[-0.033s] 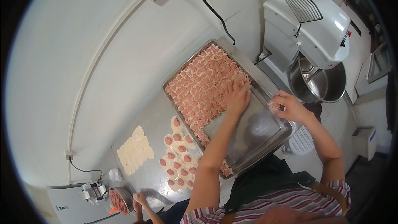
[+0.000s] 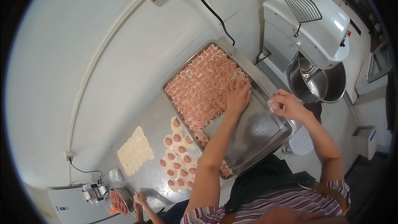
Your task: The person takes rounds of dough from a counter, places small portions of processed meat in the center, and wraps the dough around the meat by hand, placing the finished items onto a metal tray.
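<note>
A deep metal tray [image 2: 265, 135] stands tilted across my view, its far part packed with rows of small open-topped dumplings [image 2: 203, 83] showing pink filling. My left hand [image 2: 238, 98] rests at the right edge of those rows, fingers stretched out and touching the dumplings. Over the tray's right rim, my right hand [image 2: 290, 107] is closed on a dumpling [image 2: 275, 104] pinched in its fingers. Left of the tray lie thin round wrappers [image 2: 179, 157], most topped with a lump of pink filling. Part of them is hidden behind my left forearm.
Bare overlapping wrappers [image 2: 135, 151] lie farther left on the steel table [image 2: 155, 118]. Another person's hands [image 2: 140, 201] are beside a bowl of pink filling [image 2: 118, 201]. A large white mixer [image 2: 306, 25] with a steel bowl stands to the right, near a white perforated stool [image 2: 300, 143].
</note>
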